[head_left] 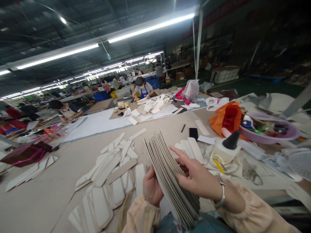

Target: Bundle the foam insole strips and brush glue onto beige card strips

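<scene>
My left hand (152, 187) is closed around the left side of a thick stack of long, flat, pale strips with rounded corners (167, 171). The stack is tilted, its lower end close to my lap, and its layered edges show. At its right side is my right hand (194, 173), index finger stretched out towards the edges and other fingers partly curled. Whether those fingertips touch the strips is hard to tell. Left of the stack, more loose pale strips (107, 168) lie in an overlapping heap. Another group of strips (190, 149) sits behind my right hand.
A white bottle with a black nozzle (225, 150) stands at the right, near an orange bag (225, 118) and a purple basin (269, 129) of items. A black phone-like object (193, 133) lies farther back. Co-workers (143, 89) sit across the tables.
</scene>
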### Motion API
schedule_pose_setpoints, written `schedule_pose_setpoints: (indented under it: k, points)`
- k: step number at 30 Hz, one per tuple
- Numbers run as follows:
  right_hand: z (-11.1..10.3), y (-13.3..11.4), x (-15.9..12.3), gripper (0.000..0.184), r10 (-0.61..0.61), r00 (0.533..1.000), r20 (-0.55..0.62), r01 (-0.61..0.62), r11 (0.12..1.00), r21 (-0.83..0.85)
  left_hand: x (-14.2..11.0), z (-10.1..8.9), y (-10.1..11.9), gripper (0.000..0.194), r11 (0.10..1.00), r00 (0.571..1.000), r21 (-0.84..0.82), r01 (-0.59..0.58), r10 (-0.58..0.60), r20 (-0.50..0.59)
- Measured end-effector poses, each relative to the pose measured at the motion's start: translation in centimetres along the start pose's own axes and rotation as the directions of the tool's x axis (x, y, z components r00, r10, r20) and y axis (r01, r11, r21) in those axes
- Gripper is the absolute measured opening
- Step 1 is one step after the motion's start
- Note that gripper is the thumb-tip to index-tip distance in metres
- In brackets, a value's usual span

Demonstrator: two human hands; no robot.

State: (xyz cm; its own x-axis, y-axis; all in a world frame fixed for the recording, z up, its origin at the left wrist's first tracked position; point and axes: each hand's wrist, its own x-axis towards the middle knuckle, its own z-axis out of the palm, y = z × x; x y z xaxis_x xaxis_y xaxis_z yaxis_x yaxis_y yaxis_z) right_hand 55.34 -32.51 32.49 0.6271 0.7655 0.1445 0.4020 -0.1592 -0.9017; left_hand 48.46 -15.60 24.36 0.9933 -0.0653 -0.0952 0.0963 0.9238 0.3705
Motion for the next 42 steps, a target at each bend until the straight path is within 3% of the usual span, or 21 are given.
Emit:
schedule_pose_setpoints:
  k: [4, 9, 14, 19, 25, 33, 42]
  points:
    - [0.0, 0.1, -0.3, 0.062, -0.076, 0.997, -0.034, 0.071, 0.987, -0.146, -0.2, -0.1, 0.1, 0.046, 0.996, 1.000, -0.090, 0.005, -0.007, -0.021]
    - [0.0, 0.3, -0.2, 0.029, -0.182, 0.983, -0.021, 0.175, 0.968, -0.179, -0.4, -0.2, 0.1, 0.045, 0.996, 0.999, -0.094, 0.003, -0.007, -0.050]
    - [-0.1, 0.5, -0.1, 0.030, -0.256, 0.967, 0.004, 0.253, 0.951, -0.179, -0.5, -0.2, 0.0, 0.045, 0.999, 1.000, -0.044, -0.010, 0.008, -0.025]
    - [-0.2, 0.1, -0.5, 0.024, -0.204, 0.979, 0.026, 0.205, 0.960, -0.189, -0.6, 0.3, -0.1, 0.047, 0.995, 0.999, -0.099, -0.020, 0.015, -0.049]
    - [0.1, -0.9, -0.6, 0.037, -0.118, 0.993, 0.001, 0.116, 0.969, -0.218, -0.6, 0.4, -0.1, 0.048, 0.994, 0.997, -0.107, -0.030, 0.022, -0.071]
    - [0.6, -1.0, -0.4, 0.039, -0.120, 0.992, -0.023, 0.112, 0.966, -0.231, -0.7, 0.5, -0.1, 0.050, 0.998, 0.998, -0.063, -0.011, 0.007, -0.065]
    - [0.8, -0.9, -0.2, 0.033, -0.124, 0.992, -0.034, 0.112, 0.963, -0.245, -0.4, 0.6, -0.1, 0.054, 0.992, 0.990, -0.115, -0.042, 0.026, -0.139]
